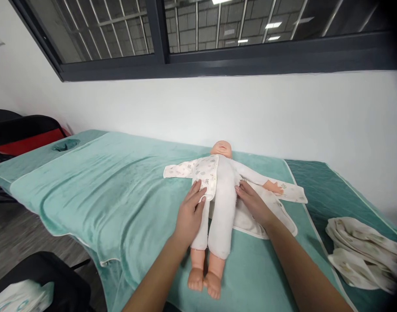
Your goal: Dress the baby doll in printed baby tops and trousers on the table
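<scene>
A baby doll (221,195) lies on its back on a teal towel (113,195), head toward the wall, feet toward me. A white printed baby jacket (205,171) is spread under it, one side folded over its chest, the other flat beside it. My left hand (189,214) rests flat with fingers stretched on the jacket's edge at the doll's hip. My right hand (254,203) lies on the other jacket flap, fingertips against the doll's waist, fingers extended.
The towel covers a massage table (328,190) against a white wall. Folded printed cloths (361,253) lie at the table's right end. A face hole (65,145) is at the left end. Dark chairs (25,134) stand left; a pack (19,297) sits bottom left.
</scene>
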Demonstrator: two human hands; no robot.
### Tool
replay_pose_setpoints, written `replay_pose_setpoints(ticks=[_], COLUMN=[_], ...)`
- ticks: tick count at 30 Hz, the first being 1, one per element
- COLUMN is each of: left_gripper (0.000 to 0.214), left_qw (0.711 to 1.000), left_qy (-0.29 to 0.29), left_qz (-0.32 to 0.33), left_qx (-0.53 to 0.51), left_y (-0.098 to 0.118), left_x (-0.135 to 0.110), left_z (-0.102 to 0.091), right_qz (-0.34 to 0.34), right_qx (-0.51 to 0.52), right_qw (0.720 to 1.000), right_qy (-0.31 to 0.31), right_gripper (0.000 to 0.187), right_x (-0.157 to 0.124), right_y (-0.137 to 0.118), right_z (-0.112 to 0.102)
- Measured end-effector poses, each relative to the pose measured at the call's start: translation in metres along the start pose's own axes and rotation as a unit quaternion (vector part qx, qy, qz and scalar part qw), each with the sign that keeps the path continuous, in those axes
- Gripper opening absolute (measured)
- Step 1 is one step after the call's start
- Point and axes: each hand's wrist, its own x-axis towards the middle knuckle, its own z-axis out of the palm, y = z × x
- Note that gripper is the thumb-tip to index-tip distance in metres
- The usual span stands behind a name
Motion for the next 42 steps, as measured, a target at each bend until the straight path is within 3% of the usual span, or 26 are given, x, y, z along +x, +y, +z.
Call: replay_pose_setpoints(ticks=[2, 5, 7, 10, 13, 17, 20, 27, 36, 42], left_gripper=[0.036, 0.032, 0.030, 0.032, 0.037, 0.061, 0.064, 0.065, 0.060, 0.059], left_qw=[0.999, 0.987, 0.985, 0.997, 0.992, 0.948, 0.916, 0.903, 0.894, 0.887], left_qy=[-0.006, -0.084, -0.107, -0.019, 0.087, 0.058, 0.021, -0.014, 0.064, 0.080], left_qz=[0.047, 0.130, 0.136, 0.075, 0.027, -0.052, -0.101, -0.078, -0.088, -0.149], left_qx=[0.006, 0.033, 0.020, -0.019, 0.088, 0.308, 0.387, 0.422, 0.435, 0.429], left_y=[0.010, 0.024, 0.026, 0.006, -0.036, -0.087, -0.104, -0.122, -0.123, -0.118], left_x=[0.003, 0.003, 0.004, 0.011, 0.029, 0.061, 0.082, 0.109, 0.105, 0.099], left_z=[0.002, 0.002, 0.000, -0.007, -0.017, -0.030, -0.039, -0.059, -0.063, -0.063], right_qz=[0.015, 0.036, 0.042, 0.041, 0.042, 0.047, 0.051, 0.069, 0.070, 0.063], right_qx=[0.018, 0.030, 0.016, -0.020, -0.042, -0.060, -0.071, -0.103, -0.096, -0.091], right_qw=[0.999, 0.995, 0.992, 0.990, 0.988, 0.987, 0.987, 0.985, 0.987, 0.988], right_qy=[0.040, 0.093, 0.116, 0.136, 0.142, 0.140, 0.137, 0.122, 0.109, 0.109], right_gripper=[0.037, 0.042, 0.043, 0.043, 0.043, 0.043, 0.043, 0.042, 0.041, 0.040], right_x=[0.003, 0.006, 0.008, 0.008, 0.006, 0.005, 0.004, 0.003, 0.002, 0.003], right_y=[0.004, 0.010, 0.011, 0.011, 0.009, 0.008, 0.007, 0.004, 0.005, 0.007], right_z=[0.001, 0.001, 0.001, 0.000, 0.000, 0.001, 0.001, 0.001, 0.000, -0.001])
